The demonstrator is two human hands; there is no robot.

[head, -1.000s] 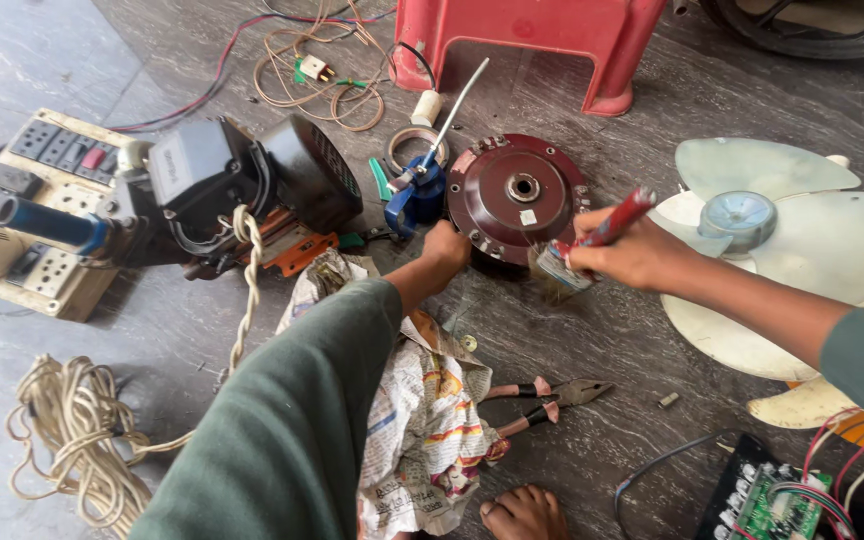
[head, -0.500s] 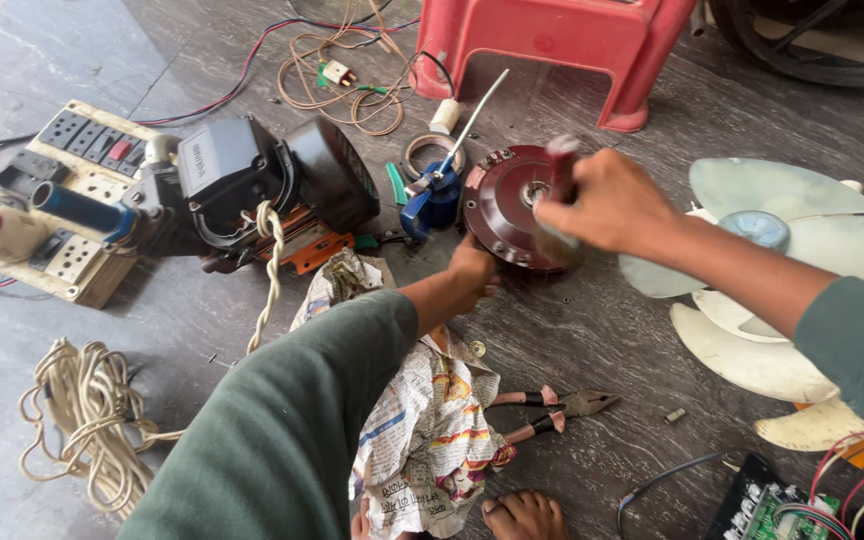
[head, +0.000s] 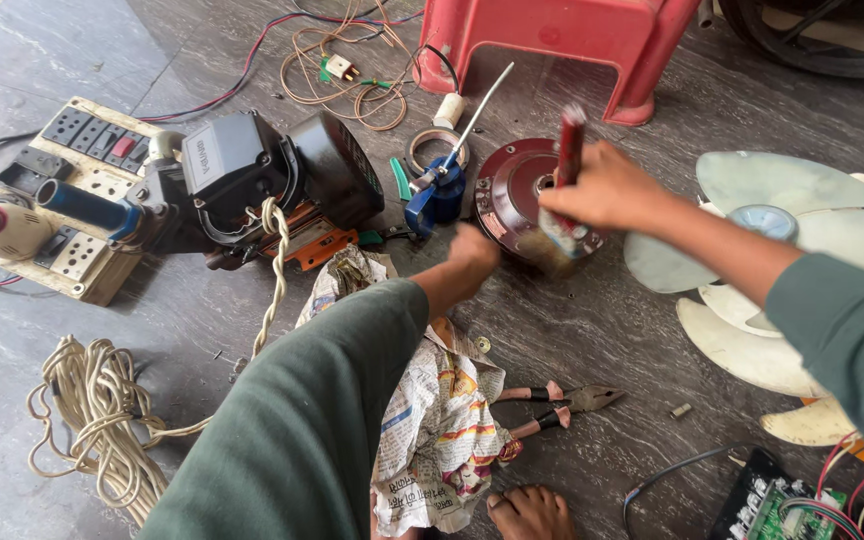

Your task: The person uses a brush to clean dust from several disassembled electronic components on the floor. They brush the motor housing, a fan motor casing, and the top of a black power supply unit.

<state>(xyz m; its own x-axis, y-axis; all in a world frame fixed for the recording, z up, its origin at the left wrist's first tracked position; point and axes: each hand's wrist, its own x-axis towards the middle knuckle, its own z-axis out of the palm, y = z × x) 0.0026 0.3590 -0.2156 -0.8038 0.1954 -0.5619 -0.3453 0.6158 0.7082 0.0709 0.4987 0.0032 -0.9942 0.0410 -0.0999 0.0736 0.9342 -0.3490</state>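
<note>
A round maroon motor housing [head: 510, 192] lies on the dark stone floor. My left hand [head: 474, 250] grips its lower left edge, the green sleeve running down toward me. My right hand [head: 604, 190] is over the housing's right side, shut on a paintbrush with a red handle [head: 570, 140]. The handle points up and away, and the pale bristles [head: 554, 248] press against the housing's front rim.
A white fan blade set [head: 787, 225] lies at right and a red plastic stool [head: 562, 40] behind. A blue-handled tool [head: 437, 192], black motor [head: 262, 180], switchboard [head: 62, 200], rope coil [head: 92, 420], crumpled newspaper [head: 432, 420], pliers [head: 557, 405] and a circuit board [head: 782, 505] surround the housing.
My right hand has moved left from beside the housing onto it, and the brush now stands upright with its bristles on the rim. My left hand has stayed on the housing.
</note>
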